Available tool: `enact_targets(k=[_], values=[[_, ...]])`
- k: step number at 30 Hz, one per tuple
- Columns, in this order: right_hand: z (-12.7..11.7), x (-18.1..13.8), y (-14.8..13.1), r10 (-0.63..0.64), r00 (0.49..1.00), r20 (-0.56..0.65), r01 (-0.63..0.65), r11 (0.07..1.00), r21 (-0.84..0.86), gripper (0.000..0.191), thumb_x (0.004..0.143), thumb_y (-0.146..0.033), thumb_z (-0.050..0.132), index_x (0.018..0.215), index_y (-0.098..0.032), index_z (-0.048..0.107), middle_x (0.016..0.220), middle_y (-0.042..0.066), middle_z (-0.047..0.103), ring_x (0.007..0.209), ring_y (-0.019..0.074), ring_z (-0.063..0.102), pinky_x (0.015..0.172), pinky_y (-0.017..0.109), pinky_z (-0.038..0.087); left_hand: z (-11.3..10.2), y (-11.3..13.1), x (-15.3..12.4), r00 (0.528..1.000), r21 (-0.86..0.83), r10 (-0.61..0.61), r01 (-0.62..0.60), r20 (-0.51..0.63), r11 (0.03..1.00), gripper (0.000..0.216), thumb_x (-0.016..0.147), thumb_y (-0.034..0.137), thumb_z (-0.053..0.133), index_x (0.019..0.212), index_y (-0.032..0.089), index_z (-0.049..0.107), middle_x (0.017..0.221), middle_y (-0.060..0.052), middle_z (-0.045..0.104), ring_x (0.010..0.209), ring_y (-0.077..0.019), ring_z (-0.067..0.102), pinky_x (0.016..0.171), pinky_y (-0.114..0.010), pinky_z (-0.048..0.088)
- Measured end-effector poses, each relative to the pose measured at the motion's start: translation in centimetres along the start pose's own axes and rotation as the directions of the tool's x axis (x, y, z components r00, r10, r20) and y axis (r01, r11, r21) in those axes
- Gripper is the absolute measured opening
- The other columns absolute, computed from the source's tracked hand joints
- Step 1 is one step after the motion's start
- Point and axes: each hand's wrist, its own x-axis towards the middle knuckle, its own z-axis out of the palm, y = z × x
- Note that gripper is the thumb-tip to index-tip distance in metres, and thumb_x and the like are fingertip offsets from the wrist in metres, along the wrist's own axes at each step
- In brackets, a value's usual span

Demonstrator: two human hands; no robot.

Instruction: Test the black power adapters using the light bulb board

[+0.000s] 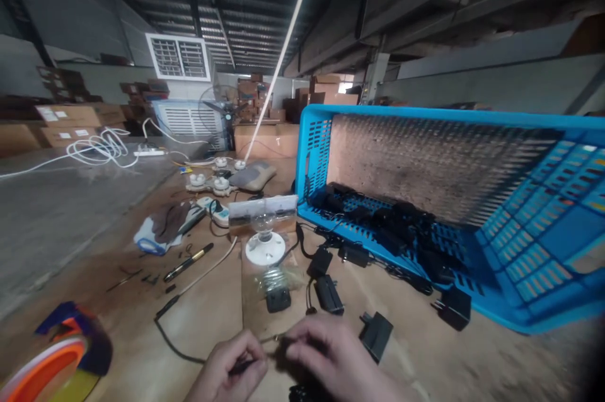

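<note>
Two hands [331,351] at one black wire [243,366], six adapters [329,294] nearby

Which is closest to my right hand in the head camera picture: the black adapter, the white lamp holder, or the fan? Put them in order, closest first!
1. Black adapter: just to the right of the right hand, on the cardboard.
2. White lamp holder: farther ahead, a little left.
3. Fan: far ahead, past the work area.

Dark ribbed warehouse roof [246,11], long strip light [288,30], concrete floor [57,225], stacked cartons [66,117]
</note>
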Motion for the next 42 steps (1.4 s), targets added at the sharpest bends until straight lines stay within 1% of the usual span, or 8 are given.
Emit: enact_targets(k=[4, 14, 17, 23, 28, 34, 39, 42], values=[[3.2, -2.1, -0.5, -0.041, 0.998, 0.047, 0.045, 0.996, -0.080, 0.021, 0.092, -0.037, 0.067, 0.081, -0.022, 0.075, 0.076, 0.002, 0.074, 0.072, 0.0175, 0.067, 0.073, 0.027, 0.048, 0.1, 0.3, 0.0, 1.000, -0.077, -0.013, 0.012, -0.010, 0.997, 0.032, 0.087, 0.049, 0.058, 0.078, 0.018, 0.059, 0.068, 0.001, 0.054, 0.068, -0.0170, 0.051, 0.064, -0.024, 0.038], [1.2, 0.4, -1.4, -0.064, 0.930, 0.361, 0.212, 0.897, -0.387, 0.016, 0.095, -0.031, 0.061, 0.088, -0.021, 0.072, 0.084, 0.002, 0.074, 0.081, 0.0186, 0.065, 0.084, 0.029, 0.046, 0.7, -0.3, 0.3, 0.995, 0.149, 0.037, -0.051, 0.097, 0.988, 0.023, 0.088, 0.034, 0.053, 0.079, 0.016, 0.062, 0.075, -0.003, 0.063, 0.068, -0.0154, 0.055, 0.055, -0.019, 0.036], [-1.0, 1.5, -0.6, -0.129, 0.947, 0.295, 0.249, 0.874, -0.418, 0.021, 0.100, -0.034, 0.053, 0.101, -0.021, 0.070, 0.098, 0.004, 0.073, 0.096, 0.0195, 0.064, 0.090, 0.029, 0.046, 0.8, -0.5, 0.3, 0.990, 0.269, 0.112, -0.132, 0.088, 0.954, 0.021, 0.090, 0.026, 0.050, 0.087, 0.018, 0.069, 0.076, -0.001, 0.066, 0.064, -0.0136, 0.055, 0.055, -0.020, 0.035], [-6.2, 4.1, 3.4, 0.185, 0.975, 0.120, -0.023, 0.627, -0.778, 0.025, 0.095, -0.017, 0.048, 0.091, -0.014, 0.073, 0.089, 0.013, 0.072, 0.086, 0.0269, 0.067, 0.083, 0.037, 0.048, 1.2, -0.1, 0.4, 0.973, 0.418, 0.179, -0.226, 0.148, 0.880, 0.020, 0.075, 0.006, 0.050, 0.066, 0.018, 0.062, 0.063, 0.004, 0.059, 0.061, -0.0104, 0.054, 0.058, -0.020, 0.032], [-6.8, 7.4, 6.3, 0.130, 0.985, 0.114, -0.008, 0.694, -0.719, 0.065, 0.075, 0.004, 0.053, 0.133, -0.026, 0.059, 0.135, 0.011, 0.059, 0.118, 0.0269, 0.058, 0.096, 0.036, 0.043, 1.2, -0.3, 0.4, 0.969, 0.442, 0.153, -0.225, 0.193, 0.868, 0.017, 0.072, 0.005, 0.049, 0.061, 0.018, 0.051, 0.059, 0.006, 0.049, 0.058, -0.0089, 0.048, 0.056, -0.021, 0.029], [-9.5, 6.5, 7.4, 0.129, 0.988, 0.088, -0.061, 0.838, -0.542, 0.032, 0.072, -0.018, 0.066, 0.104, -0.018, 0.063, 0.109, 0.010, 0.065, 0.098, 0.0255, 0.064, 0.084, 0.036, 0.050, 0.9, -0.6, 0.1, 0.970, 0.481, 0.097, -0.195, 0.222, 0.855, 0.018, 0.077, 0.009, 0.049, 0.062, 0.018, 0.046, 0.062, 0.006, 0.049, 0.061, -0.0102, 0.046, 0.061, -0.022, 0.029], [-7.6, 4.4, 3.6, 0.219, 0.975, -0.037, -0.219, 0.976, 0.018, 0.038, 0.091, -0.049, 0.044, 0.119, -0.023, 0.047, 0.093, 0.004, 0.068, 0.074, 0.0198, 0.066, 0.068, 0.033, 0.052, 1.1, -0.4, 0.3, 0.968, 0.472, 0.098, -0.199, 0.229, 0.859, 0.020, 0.078, 0.011, 0.049, 0.061, 0.018, 0.042, 0.059, 0.006, 0.043, 0.058, -0.0102, 0.040, 0.058, -0.025, 0.026], [-3.4, 4.7, 0.2, 0.235, 0.964, -0.124, -0.262, 0.923, -0.281, 0.039, 0.086, -0.046, 0.053, 0.116, -0.021, 0.049, 0.085, 0.007, 0.071, 0.073, 0.0249, 0.068, 0.067, 0.034, 0.048, 1.0, -0.3, 0.4, 0.969, 0.423, 0.121, -0.204, 0.216, 0.883, 0.019, 0.079, 0.013, 0.048, 0.061, 0.017, 0.043, 0.060, 0.006, 0.044, 0.059, -0.0105, 0.041, 0.060, -0.024, 0.028]])
